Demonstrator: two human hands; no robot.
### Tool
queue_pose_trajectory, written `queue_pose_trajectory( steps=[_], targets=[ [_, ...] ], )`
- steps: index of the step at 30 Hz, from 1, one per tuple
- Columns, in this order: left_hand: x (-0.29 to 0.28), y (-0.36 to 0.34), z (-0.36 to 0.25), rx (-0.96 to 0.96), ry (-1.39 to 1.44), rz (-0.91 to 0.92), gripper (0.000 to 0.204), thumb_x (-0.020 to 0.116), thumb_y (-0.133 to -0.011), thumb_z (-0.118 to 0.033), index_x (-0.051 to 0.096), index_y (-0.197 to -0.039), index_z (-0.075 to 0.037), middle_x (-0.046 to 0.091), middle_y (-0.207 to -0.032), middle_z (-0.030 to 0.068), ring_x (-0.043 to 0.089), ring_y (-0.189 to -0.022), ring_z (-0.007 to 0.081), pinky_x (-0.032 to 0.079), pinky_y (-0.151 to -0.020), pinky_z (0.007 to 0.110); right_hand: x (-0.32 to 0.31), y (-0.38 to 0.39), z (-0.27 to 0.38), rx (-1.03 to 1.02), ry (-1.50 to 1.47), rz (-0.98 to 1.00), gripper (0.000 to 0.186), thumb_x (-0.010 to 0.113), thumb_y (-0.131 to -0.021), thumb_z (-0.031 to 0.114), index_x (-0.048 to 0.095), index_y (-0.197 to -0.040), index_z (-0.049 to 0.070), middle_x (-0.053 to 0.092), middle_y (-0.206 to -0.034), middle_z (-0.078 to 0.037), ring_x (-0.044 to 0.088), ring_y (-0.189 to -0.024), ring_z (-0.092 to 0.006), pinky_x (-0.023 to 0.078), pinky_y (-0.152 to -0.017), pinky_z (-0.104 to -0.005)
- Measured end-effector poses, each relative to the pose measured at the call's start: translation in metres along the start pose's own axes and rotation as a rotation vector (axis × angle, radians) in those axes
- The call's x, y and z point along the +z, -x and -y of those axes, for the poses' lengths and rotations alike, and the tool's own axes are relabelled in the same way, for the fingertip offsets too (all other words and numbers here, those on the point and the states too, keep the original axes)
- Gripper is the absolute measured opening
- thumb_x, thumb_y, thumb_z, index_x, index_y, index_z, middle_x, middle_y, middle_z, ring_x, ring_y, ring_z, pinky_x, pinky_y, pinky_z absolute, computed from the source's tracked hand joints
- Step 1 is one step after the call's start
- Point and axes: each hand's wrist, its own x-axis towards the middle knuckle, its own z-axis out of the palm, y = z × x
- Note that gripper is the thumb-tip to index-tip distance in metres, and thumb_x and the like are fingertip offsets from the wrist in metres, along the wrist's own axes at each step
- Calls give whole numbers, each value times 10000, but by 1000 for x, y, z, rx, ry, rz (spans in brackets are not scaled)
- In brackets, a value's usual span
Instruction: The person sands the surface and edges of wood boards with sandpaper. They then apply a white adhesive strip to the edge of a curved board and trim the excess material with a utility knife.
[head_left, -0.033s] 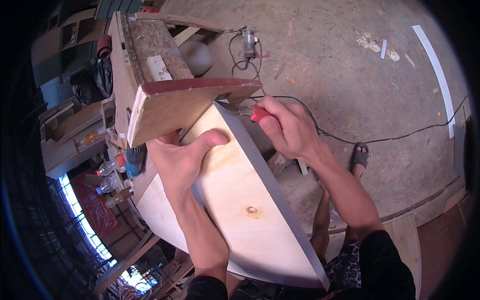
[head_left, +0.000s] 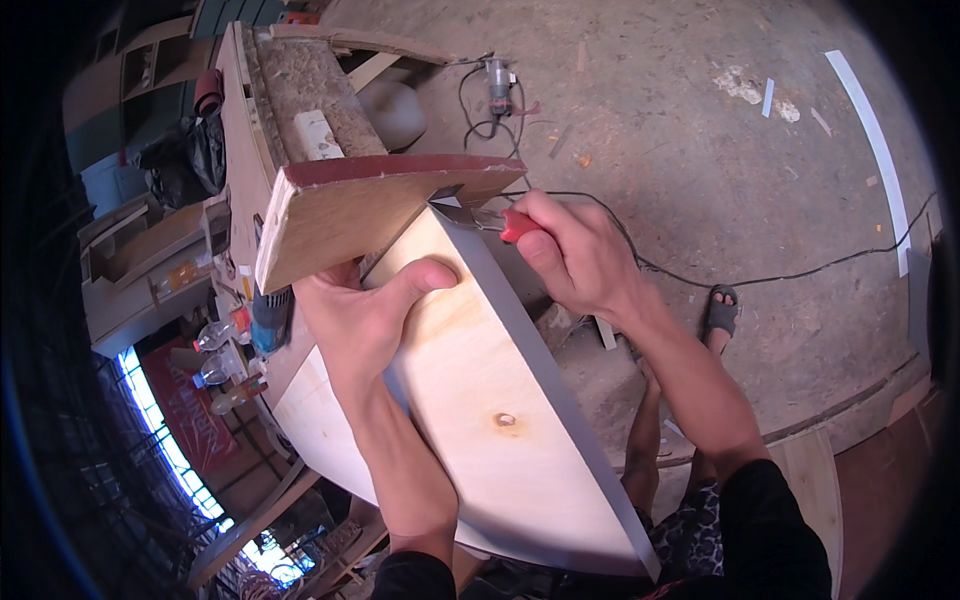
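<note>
Plywood board (head_left: 480,400) | tilted against workbench (head_left: 300,75) | left hand (head_left: 365,315) grips its face | right hand (head_left: 575,255) clenches red-handled tool (head_left: 500,225) at top edge | step: trimming; next needs steady bracing.

Counted in view: two bare hands, left hand (head_left: 365,320) and right hand (head_left: 575,255); one red-handled tool (head_left: 505,225); one pale wooden panel (head_left: 480,420); one red-edged board (head_left: 370,205); one router (head_left: 497,80) on the floor; one black cable (head_left: 780,278); one sandalled foot (head_left: 720,310).
</note>
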Motion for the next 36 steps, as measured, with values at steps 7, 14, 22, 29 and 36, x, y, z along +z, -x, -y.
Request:
queue_pose_trajectory(
  steps=[7, 14, 22, 29, 36],
  targets=[
    [-1, -1, 1, 1, 24, 25, 885, 984, -556, -151, 498, -1276, 22, 625, -1187, 118, 613, -1085, 218, 466, -991, 343, -2, -8, -7, -98, 107, -12, 364, 533, -988, 424, 563, -966, 62, 656, -774, -157, 633, -688, -399, 492, -573, -449],
    [1, -4, 4, 35, 31, 5, 889, 979, -569, -146, 484, -1287, 23, 602, -1232, 130, 590, -1137, 221, 447, -1019, 354, -7, -18, -17, -163, 134, 16, 352, 553, -975, 427, 564, -962, 76, 669, -782, -134, 642, -692, -375, 497, -572, -436],
    [0, 1, 9, 52, 12, -42, 795, 954, -626, -153, 513, -1260, 40, 638, -1162, 142, 623, -1073, 219, 474, -982, 334, -2, -16, -26, -202, 152, -11, 375, 539, -977, 452, 550, -930, 80, 665, -770, -122, 641, -677, -369, 496, -555, -429],
    [8, 7, 3, 83, -66, -106, 753, 940, -661, -212, 530, -1236, 49, 643, -1120, 138, 629, -1037, 216, 473, -968, 333, -10, 13, -50, 163, 310, 81, 389, 496, -1002, 450, 581, -985, 72, 663, -780, -146, 648, -690, -386, 503, -575, -427],
    [8, 5, 1, 75, -117, -103, 762, 943, -658, -303, 556, -1206, 59, 643, -1087, 123, 628, -1004, 207, 470, -951, 331, -25, 39, -31, -12, 121, -58, 471, 471, -999, 504, 586, -981, 48, 625, -760, -149, 633, -670, -372, 493, -576, -410]
  ],
)
